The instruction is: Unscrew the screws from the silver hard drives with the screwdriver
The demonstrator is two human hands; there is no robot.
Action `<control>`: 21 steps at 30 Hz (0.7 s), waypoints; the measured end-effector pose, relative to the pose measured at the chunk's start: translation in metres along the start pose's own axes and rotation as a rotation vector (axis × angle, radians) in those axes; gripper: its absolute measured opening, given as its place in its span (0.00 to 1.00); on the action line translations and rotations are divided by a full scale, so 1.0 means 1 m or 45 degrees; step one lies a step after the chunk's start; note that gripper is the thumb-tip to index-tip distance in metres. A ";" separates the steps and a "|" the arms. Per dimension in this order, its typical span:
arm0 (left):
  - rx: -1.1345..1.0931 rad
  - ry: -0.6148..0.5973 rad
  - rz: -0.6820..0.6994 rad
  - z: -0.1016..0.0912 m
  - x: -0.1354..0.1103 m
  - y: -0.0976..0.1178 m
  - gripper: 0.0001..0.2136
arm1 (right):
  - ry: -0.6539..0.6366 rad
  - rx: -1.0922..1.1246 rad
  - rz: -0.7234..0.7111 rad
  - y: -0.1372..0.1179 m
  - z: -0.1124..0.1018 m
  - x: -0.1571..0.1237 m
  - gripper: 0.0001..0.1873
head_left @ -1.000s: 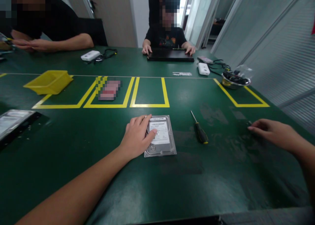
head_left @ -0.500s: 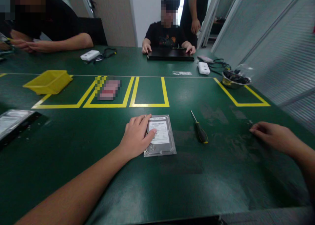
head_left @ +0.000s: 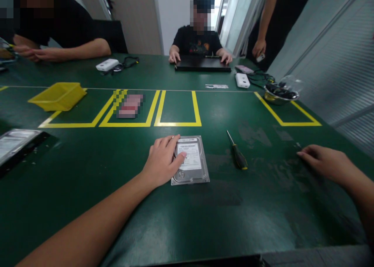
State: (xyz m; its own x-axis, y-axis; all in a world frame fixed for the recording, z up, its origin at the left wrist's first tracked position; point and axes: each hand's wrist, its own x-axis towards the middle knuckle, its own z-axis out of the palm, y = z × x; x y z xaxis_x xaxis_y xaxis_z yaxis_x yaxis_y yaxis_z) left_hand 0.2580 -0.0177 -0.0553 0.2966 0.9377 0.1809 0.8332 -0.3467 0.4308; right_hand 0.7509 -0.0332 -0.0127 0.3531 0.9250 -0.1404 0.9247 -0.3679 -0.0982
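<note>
A silver hard drive (head_left: 193, 162) with a white label lies flat on the green table. Over its left edge rests my left hand (head_left: 163, 158), the thumb on the label and the fingers along the far left corner. To the right of the drive is a screwdriver (head_left: 239, 156) with a dark green and yellow handle, its tip pointing away from me. My right hand (head_left: 324, 160) is at the table's right, thumb and fingertips together. Right at those fingertips are tiny metallic bits (head_left: 298, 145), perhaps screws; whether one is pinched is hidden.
Yellow tape outlines cross the table, with a yellow bin (head_left: 60, 96) at left and a metal bowl (head_left: 280, 97) of dark parts at right. Another hard drive (head_left: 17, 142) lies at far left. Across sits a person (head_left: 198, 41) with a black flat case (head_left: 203, 64).
Both my hands, the hard drive and the screwdriver stay in place. Behind the far table edge, a standing person has moved to the right.
</note>
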 end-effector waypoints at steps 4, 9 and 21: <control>-0.045 -0.008 -0.002 -0.001 0.001 -0.001 0.26 | 0.052 0.047 -0.072 -0.032 -0.012 -0.015 0.06; -0.107 -0.026 -0.026 -0.005 0.003 -0.001 0.26 | 0.264 0.268 -0.324 -0.106 -0.025 -0.048 0.04; -0.153 -0.015 -0.010 -0.006 0.002 -0.003 0.27 | 0.060 0.939 -1.201 -0.261 0.003 -0.102 0.10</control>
State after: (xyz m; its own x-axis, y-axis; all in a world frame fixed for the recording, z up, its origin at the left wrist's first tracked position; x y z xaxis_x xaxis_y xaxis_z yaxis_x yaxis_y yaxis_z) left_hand 0.2536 -0.0148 -0.0505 0.2966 0.9403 0.1671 0.7739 -0.3392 0.5348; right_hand 0.4727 -0.0320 0.0247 -0.4007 0.8565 0.3254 0.5229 0.5054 -0.6864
